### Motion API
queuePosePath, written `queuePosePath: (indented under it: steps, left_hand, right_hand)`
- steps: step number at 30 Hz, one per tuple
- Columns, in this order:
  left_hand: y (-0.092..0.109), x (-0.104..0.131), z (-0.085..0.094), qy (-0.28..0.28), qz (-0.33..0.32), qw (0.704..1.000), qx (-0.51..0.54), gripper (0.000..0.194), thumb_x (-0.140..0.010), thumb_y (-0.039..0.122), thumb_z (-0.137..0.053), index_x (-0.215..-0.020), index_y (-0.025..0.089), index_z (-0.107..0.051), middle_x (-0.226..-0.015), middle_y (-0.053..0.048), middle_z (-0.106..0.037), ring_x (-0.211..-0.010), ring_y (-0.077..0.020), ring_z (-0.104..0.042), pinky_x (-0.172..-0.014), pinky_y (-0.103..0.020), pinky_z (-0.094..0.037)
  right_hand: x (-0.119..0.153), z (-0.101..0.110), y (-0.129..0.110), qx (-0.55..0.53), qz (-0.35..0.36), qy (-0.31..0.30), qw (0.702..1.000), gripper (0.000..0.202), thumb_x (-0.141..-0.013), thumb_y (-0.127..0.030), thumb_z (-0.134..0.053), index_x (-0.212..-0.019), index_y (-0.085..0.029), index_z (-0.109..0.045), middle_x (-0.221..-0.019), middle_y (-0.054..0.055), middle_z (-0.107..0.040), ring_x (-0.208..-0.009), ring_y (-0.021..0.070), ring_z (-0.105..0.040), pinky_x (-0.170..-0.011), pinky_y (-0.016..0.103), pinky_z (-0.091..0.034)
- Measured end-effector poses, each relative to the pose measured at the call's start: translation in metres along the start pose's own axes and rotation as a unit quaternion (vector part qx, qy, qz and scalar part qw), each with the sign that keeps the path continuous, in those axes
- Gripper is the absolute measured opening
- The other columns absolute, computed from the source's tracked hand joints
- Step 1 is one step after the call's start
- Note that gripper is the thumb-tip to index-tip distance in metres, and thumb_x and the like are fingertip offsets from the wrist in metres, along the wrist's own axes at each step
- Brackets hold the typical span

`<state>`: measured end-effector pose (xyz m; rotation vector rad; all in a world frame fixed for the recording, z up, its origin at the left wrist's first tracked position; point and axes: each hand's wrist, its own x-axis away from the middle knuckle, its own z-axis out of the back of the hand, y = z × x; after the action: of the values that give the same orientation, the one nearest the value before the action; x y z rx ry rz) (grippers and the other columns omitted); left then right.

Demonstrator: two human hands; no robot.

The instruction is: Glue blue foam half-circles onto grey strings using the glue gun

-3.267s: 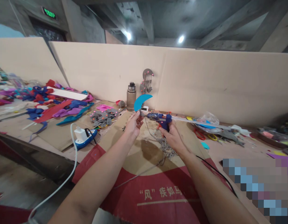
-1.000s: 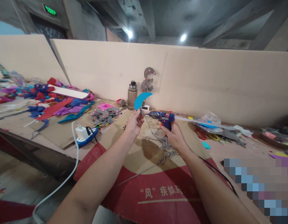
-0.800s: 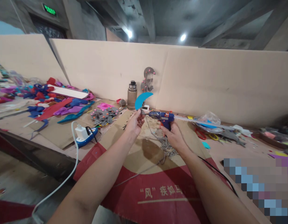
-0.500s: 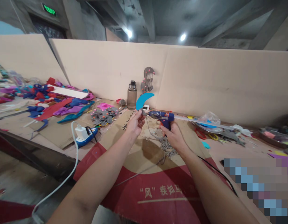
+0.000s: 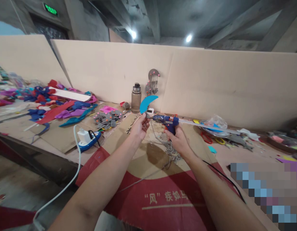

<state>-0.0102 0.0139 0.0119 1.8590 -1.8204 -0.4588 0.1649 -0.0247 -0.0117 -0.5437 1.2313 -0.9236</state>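
Note:
Between the fingertips of my left hand (image 5: 141,126) is a blue crescent-shaped piece (image 5: 146,104), tilted with its curve upward. A small grey bit shows at its lower end by my thumb. My right hand (image 5: 177,138) is closed around the handle of a blue hot glue gun (image 5: 166,120), whose nozzle points left and sits right at my left fingertips. A long pale glue stick (image 5: 208,126) runs out of the gun's back to the right. Grey cord (image 5: 172,150) lies tangled on the cardboard below, with one strand rising towards my left hand.
Behind stand a water bottle (image 5: 136,99) and a grey moon ornament (image 5: 153,77) against the board. At left lie grey pieces with pink dots (image 5: 107,119), a blue power strip (image 5: 89,141) and coloured felt scraps (image 5: 64,109). Scissors (image 5: 207,138) and a plastic-covered plate (image 5: 214,126) are at right.
Both hands have shifted very slightly left with the blue crescent and the glue gun. The nozzle stays at my left fingertips, and both grips are the same.

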Motion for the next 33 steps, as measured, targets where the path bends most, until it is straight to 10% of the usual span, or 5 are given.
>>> queuePosePath:
  steps: [23, 33]
  left_hand:
    - [0.001, -0.008, 0.005, -0.058, 0.031, 0.997, 0.032, 0.006, -0.083, 0.017, -0.064, -0.080, 0.014, -0.060, -0.062, 0.003, -0.059, -0.046, -0.0022, -0.053, -0.038, -0.011, -0.033]
    - [0.000, -0.010, 0.008, -0.115, 0.083, 0.988, 0.065, 0.013, -0.079, 0.015, -0.069, -0.074, 0.013, -0.057, -0.057, 0.004, -0.051, -0.042, -0.0019, -0.045, -0.034, -0.012, -0.025]
  right_hand:
    - [0.001, 0.005, -0.037, -0.061, -0.083, -0.024, 0.994, 0.015, -0.077, -0.032, -0.057, -0.084, -0.026, -0.045, -0.068, -0.003, -0.054, -0.055, 0.0137, -0.048, -0.059, 0.030, -0.042]
    - [-0.001, 0.005, -0.018, -0.164, -0.101, -0.067, 0.979, 0.026, -0.076, -0.035, -0.063, -0.095, -0.027, -0.047, -0.073, -0.004, -0.060, -0.050, 0.0124, -0.047, -0.054, 0.029, -0.038]
